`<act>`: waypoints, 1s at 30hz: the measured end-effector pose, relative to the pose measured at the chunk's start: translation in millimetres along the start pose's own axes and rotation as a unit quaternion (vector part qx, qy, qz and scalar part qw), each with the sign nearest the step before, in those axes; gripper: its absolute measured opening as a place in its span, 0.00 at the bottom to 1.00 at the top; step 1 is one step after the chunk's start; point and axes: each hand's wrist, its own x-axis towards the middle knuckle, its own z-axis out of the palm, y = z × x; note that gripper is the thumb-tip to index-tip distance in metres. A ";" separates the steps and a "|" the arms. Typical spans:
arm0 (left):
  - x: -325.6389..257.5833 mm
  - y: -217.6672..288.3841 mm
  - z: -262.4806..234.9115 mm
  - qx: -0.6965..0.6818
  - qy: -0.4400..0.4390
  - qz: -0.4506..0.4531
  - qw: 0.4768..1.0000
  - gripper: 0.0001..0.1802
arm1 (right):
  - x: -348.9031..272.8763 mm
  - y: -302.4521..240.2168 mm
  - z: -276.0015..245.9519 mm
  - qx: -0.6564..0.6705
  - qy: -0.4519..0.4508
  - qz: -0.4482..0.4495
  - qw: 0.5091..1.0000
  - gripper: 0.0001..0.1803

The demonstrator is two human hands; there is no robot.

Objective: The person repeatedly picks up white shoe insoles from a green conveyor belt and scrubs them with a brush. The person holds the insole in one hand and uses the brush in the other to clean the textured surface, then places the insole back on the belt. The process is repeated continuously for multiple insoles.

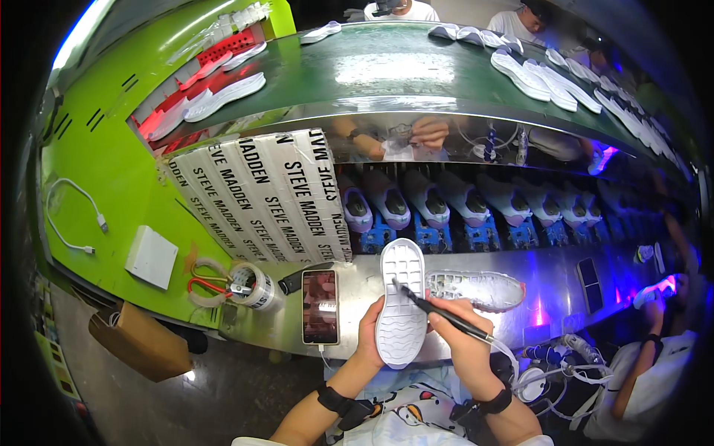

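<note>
My left hand (370,331) grips a white shoe sole (402,338) along its left edge, with fingers behind it. The sole stands nearly upright over the bench front, its side with square recesses and wavy ridges toward me. In my right hand (465,353) is a slim black brush (467,327) with a pale hose at its rear end. Its dark tip is over the recessed upper part of the sole; whether it touches cannot be made out. Beyond my right hand, a glossy pale shoe-shaped piece (476,291) lies on the metal bench.
A phone (320,306), a tape roll (260,290) and a white box (152,257) are at left. Behind stands a printed cardboard panel (256,197). Shoes on blue holders (431,208) line the lower shelf; soles (520,74) lie on the green belt (312,74). A co-worker (643,379) is at right.
</note>
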 end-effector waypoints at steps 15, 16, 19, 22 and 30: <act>8.7 15.2 9.4 0.000 -0.018 0.004 1.000 0.37 | -31.1 -0.3 16.7 0.028 -0.249 -0.039 0.967 0.11; 12.8 20.2 7.9 0.020 -0.025 -0.014 0.999 0.37 | -25.3 1.2 9.0 0.075 -0.235 0.055 0.968 0.11; 19.5 23.2 13.9 0.055 -0.041 -0.028 0.997 0.36 | -6.5 -5.4 3.9 0.014 -0.203 0.002 0.979 0.08; 17.1 25.6 29.3 0.066 -0.024 -0.058 0.996 0.35 | -13.7 -4.8 -13.7 0.045 -0.346 0.108 0.931 0.09; 21.6 26.8 50.8 0.211 0.095 -0.191 0.954 0.29 | 4.4 -9.3 -40.7 0.013 -0.380 0.129 0.916 0.08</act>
